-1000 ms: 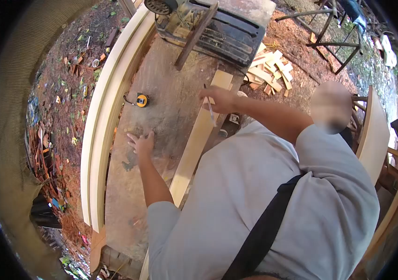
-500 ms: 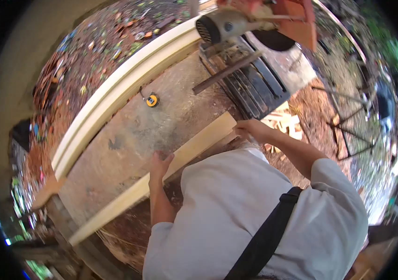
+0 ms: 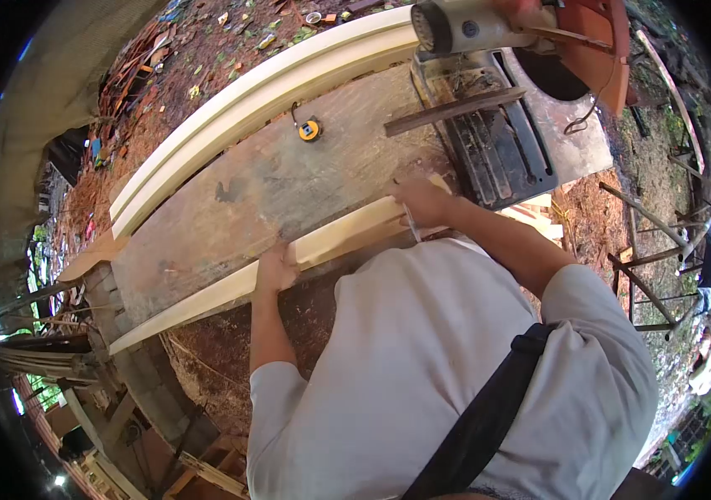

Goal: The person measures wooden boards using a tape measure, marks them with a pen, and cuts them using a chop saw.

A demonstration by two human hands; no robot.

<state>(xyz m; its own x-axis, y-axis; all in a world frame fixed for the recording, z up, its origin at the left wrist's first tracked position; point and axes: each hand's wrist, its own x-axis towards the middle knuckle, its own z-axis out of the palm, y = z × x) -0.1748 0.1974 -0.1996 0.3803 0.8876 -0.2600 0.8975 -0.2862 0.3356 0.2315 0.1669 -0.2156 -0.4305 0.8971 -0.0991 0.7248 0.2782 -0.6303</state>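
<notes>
A long pale wooden board [image 3: 347, 237] lies along the near edge of the worn worktable [image 3: 197, 225]. My left hand [image 3: 275, 268] is closed around the board near its middle. Close to the board's right end, my right hand [image 3: 424, 202] grips it too, and a thin whitish tool [image 3: 412, 225] sticks out below that hand. The board's right tip shows just past my right fingers. A yellow and black tape measure [image 3: 310, 130] rests on the table beyond the board.
A power saw [image 3: 489, 29] with a dark slotted base [image 3: 501, 150] stands at the table's right. A dark bar [image 3: 455, 112] lies across the base. Long pale planks [image 3: 264, 100] line the far edge. Wood offcuts [image 3: 535, 218] and metal frames [image 3: 647, 250] are on the right.
The view has turned, so the table now runs more sideways. My left hand has gone from lying spread on the table to holding the board. My right hand has moved to the board's end.
</notes>
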